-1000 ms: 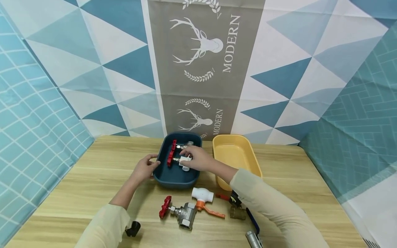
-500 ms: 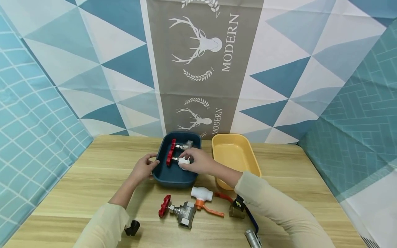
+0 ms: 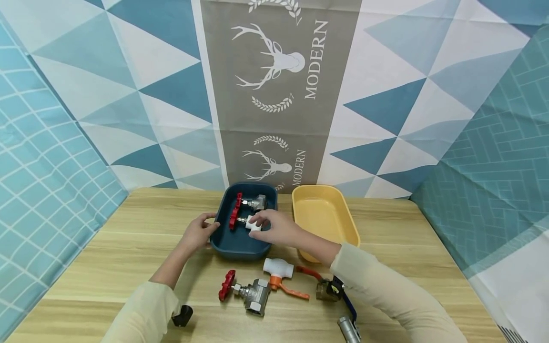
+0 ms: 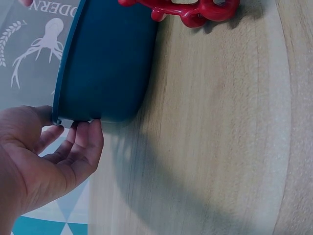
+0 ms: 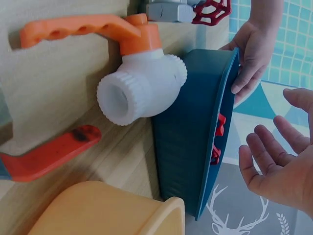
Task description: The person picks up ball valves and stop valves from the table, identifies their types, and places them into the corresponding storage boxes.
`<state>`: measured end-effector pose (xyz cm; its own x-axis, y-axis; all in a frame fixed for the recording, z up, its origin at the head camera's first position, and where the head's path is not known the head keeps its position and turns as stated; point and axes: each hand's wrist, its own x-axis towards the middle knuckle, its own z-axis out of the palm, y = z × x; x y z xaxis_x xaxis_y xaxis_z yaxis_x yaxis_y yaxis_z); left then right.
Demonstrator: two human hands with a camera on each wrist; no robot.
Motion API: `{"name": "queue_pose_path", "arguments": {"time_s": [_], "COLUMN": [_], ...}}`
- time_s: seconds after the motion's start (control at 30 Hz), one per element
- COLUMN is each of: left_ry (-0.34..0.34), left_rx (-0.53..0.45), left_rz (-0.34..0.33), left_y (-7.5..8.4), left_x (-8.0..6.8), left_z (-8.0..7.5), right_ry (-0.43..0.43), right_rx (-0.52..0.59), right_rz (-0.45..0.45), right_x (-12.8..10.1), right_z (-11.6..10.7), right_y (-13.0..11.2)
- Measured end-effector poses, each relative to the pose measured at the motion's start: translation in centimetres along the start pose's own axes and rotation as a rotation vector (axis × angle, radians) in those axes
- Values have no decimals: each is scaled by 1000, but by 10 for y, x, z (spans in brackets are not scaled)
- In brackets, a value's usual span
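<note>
My left hand (image 3: pixel 199 231) grips the left rim of a dark blue tub (image 3: pixel 233 244), thumb over the edge; the left wrist view has its fingers against the outside wall. Inside the tub lie two valves with red handwheels: a metal one (image 3: pixel 259 203) at the back and a white-bodied one (image 3: pixel 254 225) in front. Over the white valve, at the tub's right side, hovers my right hand (image 3: pixel 279 229). In the right wrist view its fingers (image 5: pixel 261 152) are loosely spread above the rim with nothing in them. Part of the white valve is hidden behind the hand in the head view.
A yellow tub (image 3: pixel 321 214) stands right of the blue one. On the table in front lie a large metal gate valve (image 3: pixel 259 296), a white ball valve (image 3: pixel 279 267) with an orange lever, a brass valve (image 3: pixel 326 291) with a red lever and a metal valve (image 3: pixel 348 328) with a blue lever.
My right hand has drawn slightly toward the front right, uncovering more of the rear metal valve. The white valve sits slightly further left. The left hand keeps its grip.
</note>
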<state>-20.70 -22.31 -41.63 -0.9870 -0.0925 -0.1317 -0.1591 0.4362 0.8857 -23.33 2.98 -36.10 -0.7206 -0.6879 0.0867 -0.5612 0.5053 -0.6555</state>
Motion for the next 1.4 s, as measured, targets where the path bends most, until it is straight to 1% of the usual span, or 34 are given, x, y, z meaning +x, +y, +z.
{"name": "queue_pose_path", "arguments": {"time_s": [0.13,0.3,0.5,0.6,0.8,0.87,1.03,1.4], "left_ry": [-3,-1,0,0,-7,-1,2,-1], "left_rx": [4,18,39,33,25,25,35,34], "left_rz": [2,-6,-8,-11,-6,-13,-12,-6], "left_y": [0,0,0,1,1,1,0,0], "left_x": [0,1,1,1,2,2,3,3], "left_z": [0,0,0,0,0,-1,-1,0], "right_ry": [-11,-32,-44,-54,-83,-93,-117,-168], "right_rx": [38,111,159,181,265,287,296,318], "right_rz": [24,45,37,44,92,88,69,63], "right_x": [-6,-12,-19,-23,-29,-31,-35,-41], "right_z": [0,2,5,6,8,9,12,16], "right_y": [-2,-4,0,0,2,3,4,5]}}
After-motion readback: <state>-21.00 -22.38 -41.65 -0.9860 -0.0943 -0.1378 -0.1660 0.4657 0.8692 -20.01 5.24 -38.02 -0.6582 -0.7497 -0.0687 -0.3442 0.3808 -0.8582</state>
